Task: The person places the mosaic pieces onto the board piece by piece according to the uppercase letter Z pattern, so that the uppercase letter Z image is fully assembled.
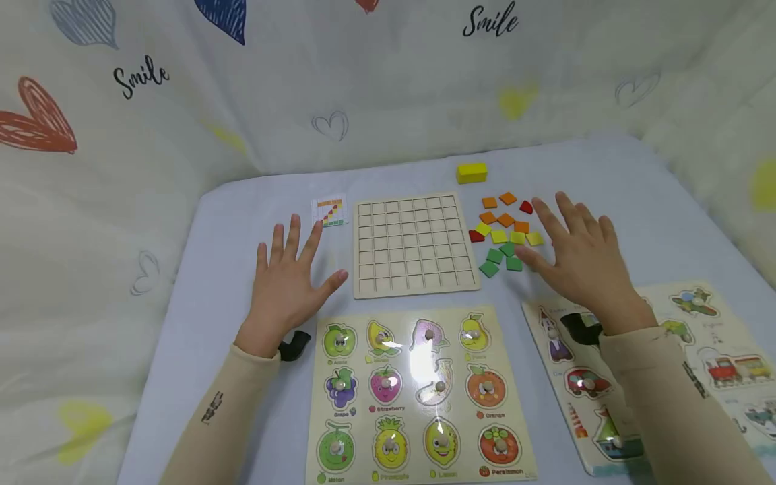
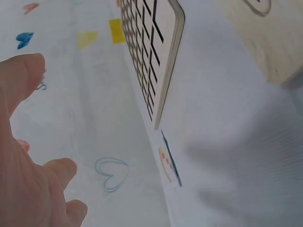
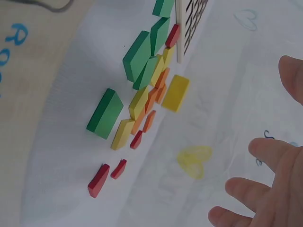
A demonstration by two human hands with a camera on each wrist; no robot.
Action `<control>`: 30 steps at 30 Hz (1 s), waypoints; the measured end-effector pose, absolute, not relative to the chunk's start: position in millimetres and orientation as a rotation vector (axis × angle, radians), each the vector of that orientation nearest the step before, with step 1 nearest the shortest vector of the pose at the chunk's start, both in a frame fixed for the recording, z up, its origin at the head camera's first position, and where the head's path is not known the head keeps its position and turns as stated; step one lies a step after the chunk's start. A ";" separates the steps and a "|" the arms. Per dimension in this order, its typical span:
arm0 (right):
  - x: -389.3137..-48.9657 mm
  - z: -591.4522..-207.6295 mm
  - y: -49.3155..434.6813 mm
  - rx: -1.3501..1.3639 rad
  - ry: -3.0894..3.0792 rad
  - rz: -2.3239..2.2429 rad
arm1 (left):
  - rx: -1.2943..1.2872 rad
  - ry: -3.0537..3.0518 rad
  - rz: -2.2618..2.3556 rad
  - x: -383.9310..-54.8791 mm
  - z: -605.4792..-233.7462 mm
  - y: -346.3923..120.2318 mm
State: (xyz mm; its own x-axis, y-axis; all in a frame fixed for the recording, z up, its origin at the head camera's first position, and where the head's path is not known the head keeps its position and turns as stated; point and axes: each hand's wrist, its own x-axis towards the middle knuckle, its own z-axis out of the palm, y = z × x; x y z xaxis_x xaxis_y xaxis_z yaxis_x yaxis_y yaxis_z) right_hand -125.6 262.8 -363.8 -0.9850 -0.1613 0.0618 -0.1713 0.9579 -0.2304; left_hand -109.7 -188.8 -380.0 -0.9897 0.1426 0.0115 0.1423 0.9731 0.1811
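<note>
Progress approx. 0%, judged from layout: no tile is seated on the wooden grid board, which is set flat mid-bench, all cells bare. Green tiles, yellow tiles, orange tiles and red tiles are left loose on the R side of it; a few are partly masked by the R hand in head view. Pattern card is laid just beside the board's upper L edge, w/ orange row top, diagonal mid, green row btm; prob. none of it reproduced yet. Yellow block is parked behind the tiles. L hand: fingers spread wide, nothing held, thumb near grid edge. R hand: fingers also spread, nothing seen held, poised by the tiles. Fruit puzzle and vehicle puzzle are placed nearer the person, prob. N/A here.
</note>
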 end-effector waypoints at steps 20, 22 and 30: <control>-116.3 -363.8 260.7 0.306 -3.006 0.341 | 0.229 3.174 0.303 -104.0 -382.4 -186.8; -116.1 -363.9 260.5 0.309 -3.015 0.350 | 0.227 3.167 0.303 -104.3 -381.8 -186.6; -117.9 -364.8 258.6 0.311 -3.043 0.362 | 0.189 3.155 0.296 -103.7 -378.6 -188.3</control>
State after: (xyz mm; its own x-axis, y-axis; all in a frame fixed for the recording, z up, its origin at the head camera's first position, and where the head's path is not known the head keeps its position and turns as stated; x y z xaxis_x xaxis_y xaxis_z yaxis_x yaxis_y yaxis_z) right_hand -117.9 258.6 -364.8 -0.9778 -0.1922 0.0840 -0.2066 0.9520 -0.2260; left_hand -103.7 -188.3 -378.6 -0.9924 0.1154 0.0439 0.1215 0.9755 0.1833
